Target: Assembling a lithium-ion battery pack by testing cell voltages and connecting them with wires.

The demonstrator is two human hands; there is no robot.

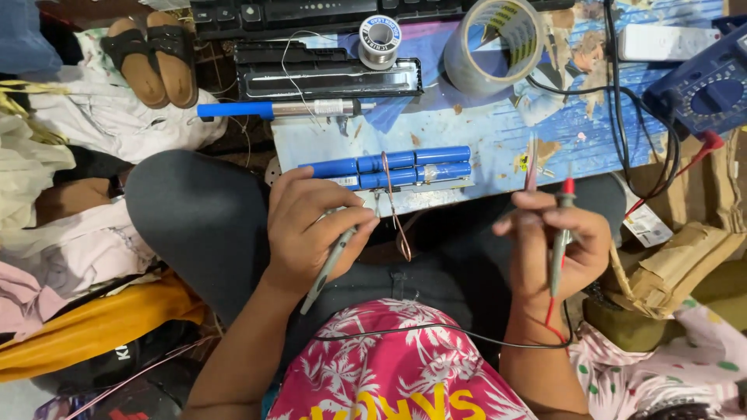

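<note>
The left hand (307, 233) gripped a grey probe (331, 264); the right hand (556, 249) gripped a red-tipped probe (562, 233). Neither touched the blue 6-cell battery pack (393, 169) on the tabletop (498, 140), so testing seemed unstarted.

We see glossy blue plastic wrap on the battery cells (401, 167), which lie on a worn board (498, 140) whose blue printed paper skin is torn to a rough brown underlayer. The left hand (307, 225) holds a matt grey plastic probe (328, 266), and the right hand (556, 241) a probe (560, 241) with a red plastic tip. The tape roll (494, 43) looks shiny and clear, the sandals (152, 54) matt black and tan, the shirt (389, 365) soft printed cloth.
</note>
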